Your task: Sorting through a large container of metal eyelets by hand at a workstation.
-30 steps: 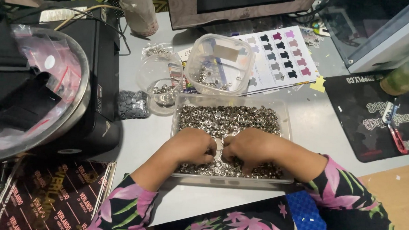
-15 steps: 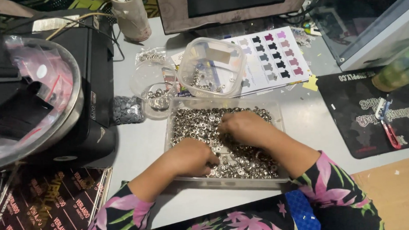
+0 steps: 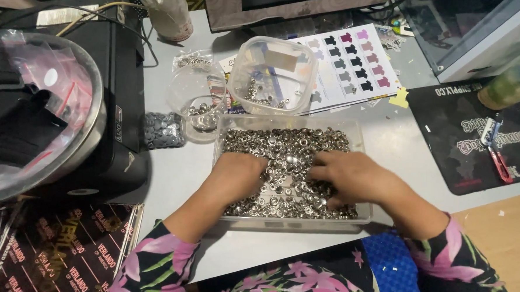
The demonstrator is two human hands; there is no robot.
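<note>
A clear rectangular tray (image 3: 363,133) in front of me is full of small silver metal snap parts (image 3: 283,142). My left hand (image 3: 238,171) rests palm down in the left half of the pile, fingers curled into the pieces. My right hand (image 3: 352,176) lies palm down over the right half, fingers spread and pointing left among the parts. Whether either hand pinches a piece is hidden under the fingers. Behind the tray stands a clear square tub (image 3: 272,76) with a few metal parts, and to its left a round clear cup (image 3: 195,99) holding several more.
A black machine (image 3: 124,99) with a large metal bowl (image 3: 91,121) of plastic bags fills the left side. A small bag of dark buttons (image 3: 162,130) lies beside the tray. A colour chart sheet (image 3: 357,62), a black mat (image 3: 476,144) with red-handled snips (image 3: 500,165), and a green bottle (image 3: 517,78) sit right.
My hands were pressed together at the tray's front; the right hand went to the far side, then both came down flat, spread apart across the pile.
</note>
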